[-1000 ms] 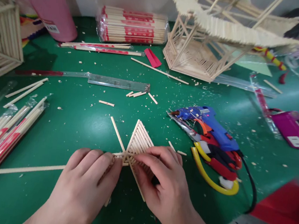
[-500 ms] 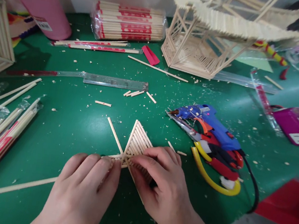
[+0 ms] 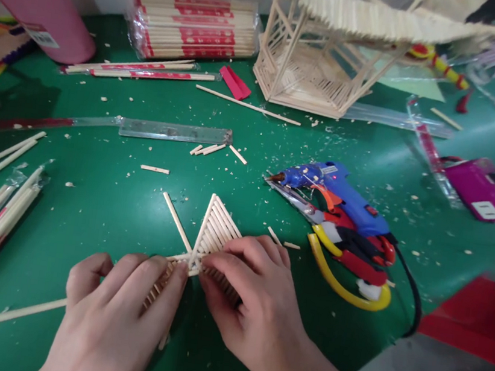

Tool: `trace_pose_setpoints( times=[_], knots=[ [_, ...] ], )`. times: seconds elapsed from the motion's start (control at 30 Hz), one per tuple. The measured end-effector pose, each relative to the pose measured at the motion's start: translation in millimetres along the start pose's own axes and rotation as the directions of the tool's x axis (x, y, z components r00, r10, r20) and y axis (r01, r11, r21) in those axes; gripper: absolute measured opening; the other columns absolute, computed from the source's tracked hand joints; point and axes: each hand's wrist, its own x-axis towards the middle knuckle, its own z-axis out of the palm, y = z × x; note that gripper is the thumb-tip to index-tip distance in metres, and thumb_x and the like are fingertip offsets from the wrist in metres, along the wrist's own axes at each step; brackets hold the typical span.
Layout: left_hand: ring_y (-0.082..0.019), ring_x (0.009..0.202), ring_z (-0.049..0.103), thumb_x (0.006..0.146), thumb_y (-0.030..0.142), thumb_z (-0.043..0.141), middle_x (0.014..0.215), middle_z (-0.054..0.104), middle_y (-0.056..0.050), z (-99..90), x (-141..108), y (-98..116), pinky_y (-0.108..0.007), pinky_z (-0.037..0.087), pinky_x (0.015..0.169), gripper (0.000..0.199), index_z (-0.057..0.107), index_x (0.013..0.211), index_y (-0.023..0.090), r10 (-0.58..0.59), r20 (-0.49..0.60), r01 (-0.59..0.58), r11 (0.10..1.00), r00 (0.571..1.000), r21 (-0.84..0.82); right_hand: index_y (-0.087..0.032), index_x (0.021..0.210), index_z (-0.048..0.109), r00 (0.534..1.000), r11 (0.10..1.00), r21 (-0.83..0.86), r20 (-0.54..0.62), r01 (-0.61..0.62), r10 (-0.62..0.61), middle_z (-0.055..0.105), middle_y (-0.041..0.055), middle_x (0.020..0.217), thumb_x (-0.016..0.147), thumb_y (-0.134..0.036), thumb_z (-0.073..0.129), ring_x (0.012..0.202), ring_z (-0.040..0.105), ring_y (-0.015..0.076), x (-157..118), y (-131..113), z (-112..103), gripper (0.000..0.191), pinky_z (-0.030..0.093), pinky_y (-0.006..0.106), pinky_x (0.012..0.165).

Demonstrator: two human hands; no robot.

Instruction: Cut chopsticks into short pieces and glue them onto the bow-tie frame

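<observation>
A small star-like frame made of cut chopstick pieces (image 3: 219, 223), with a triangular slatted panel at its far side, lies on the green table between my hands. My left hand (image 3: 122, 306) is closed on the frame's left part, its thumb and fingers near the centre joint; slats show beneath the fingers. On the right, my right hand (image 3: 255, 299) pinches the frame near the same joint and covers much of the right panel. A long chopstick (image 3: 2, 317) lies left of my left hand, its near end hidden behind it.
A blue glue gun (image 3: 342, 192) lies at right with pliers (image 3: 348, 253). Behind stands a large chopstick pavilion model (image 3: 306, 84). Wrapped chopsticks (image 3: 0, 226) lie at left, a bundled pack (image 3: 195, 29) and a pink bottle (image 3: 44, 0) at the back. Chopstick offcuts (image 3: 211, 149) are scattered about.
The camera view has shifted, so the table things sit further left. My left index finger has lifted a little, baring more slats. Both hands stay at the frame's centre.
</observation>
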Motion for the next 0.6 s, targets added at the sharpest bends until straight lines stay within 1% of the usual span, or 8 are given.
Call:
trace_pose_setpoints(
  times=[0.17,0.27,0.33,0.4,0.53,0.6],
  knots=[
    [-0.024,0.072,0.057,0.086,0.021,0.032,0.078,0.062,-0.009,1.3,-2.0,-4.3,-0.041,0.030,0.065,0.030,0.059,0.099,0.015,0.034,-0.002,-0.034,0.999,0.999,0.034,-0.024,0.086,0.062,1.000,1.000,0.003,0.018,-0.017,0.017,0.058,0.0012,0.085,0.078,-0.021,0.056,0.078,0.048,0.0183,-1.5,-1.0,-0.4,0.010,0.034,0.036,0.069],
    [-0.027,0.074,0.057,0.087,0.021,0.028,0.080,0.062,-0.011,-2.0,-1.0,-1.6,-0.044,0.031,0.066,0.034,0.059,0.100,0.015,0.001,0.018,-0.001,1.000,1.000,0.027,-0.024,0.087,0.061,1.000,1.000,0.007,0.020,-0.018,0.018,0.058,0.0009,0.085,0.079,-0.021,0.055,0.078,0.048,0.0180,-1.8,-1.5,-0.4,0.011,0.033,0.036,0.069],
    [-0.027,0.074,0.057,0.087,0.020,0.027,0.080,0.062,-0.012,-4.1,0.6,1.5,-0.045,0.031,0.067,0.035,0.059,0.099,0.013,0.010,0.022,-0.010,1.000,1.000,0.026,-0.024,0.085,0.061,1.000,1.000,0.011,0.012,-0.020,0.020,0.058,0.0007,0.084,0.079,-0.022,0.055,0.077,0.048,0.0177,-1.4,-1.2,-0.4,0.009,0.033,0.036,0.068],
    [-0.027,0.074,0.056,0.086,0.018,0.027,0.080,0.062,-0.012,-5.4,2.3,4.7,-0.044,0.032,0.068,0.034,0.059,0.098,0.012,0.014,0.017,-0.014,1.000,1.000,0.021,-0.023,0.080,0.061,1.000,1.000,0.015,0.008,-0.021,0.021,0.058,0.0005,0.081,0.080,-0.022,0.054,0.077,0.048,0.0174,-0.7,-0.8,-0.4,0.007,0.032,0.035,0.068],
    [-0.025,0.075,0.055,0.085,0.015,0.028,0.082,0.062,-0.011,-6.3,3.0,6.6,-0.043,0.033,0.070,0.033,0.058,0.099,0.012,-0.036,0.020,0.036,0.999,0.999,0.004,-0.022,0.076,0.061,1.000,0.999,0.032,0.014,-0.022,0.022,0.058,0.0005,0.079,0.077,-0.019,0.055,0.075,0.048,0.0173,0.5,-0.5,-1.1,0.006,0.032,0.035,0.068],
    [-0.023,0.074,0.054,0.086,0.016,0.030,0.083,0.061,-0.010,-6.0,1.9,4.6,-0.041,0.033,0.070,0.032,0.058,0.101,0.012,0.012,0.022,-0.013,1.000,1.000,0.012,-0.022,0.077,0.060,1.000,0.999,0.043,0.006,-0.022,0.021,0.058,0.0008,0.079,0.075,-0.017,0.055,0.076,0.048,0.0175,0.6,-0.7,-1.5,0.007,0.033,0.035,0.068]
  ],
)
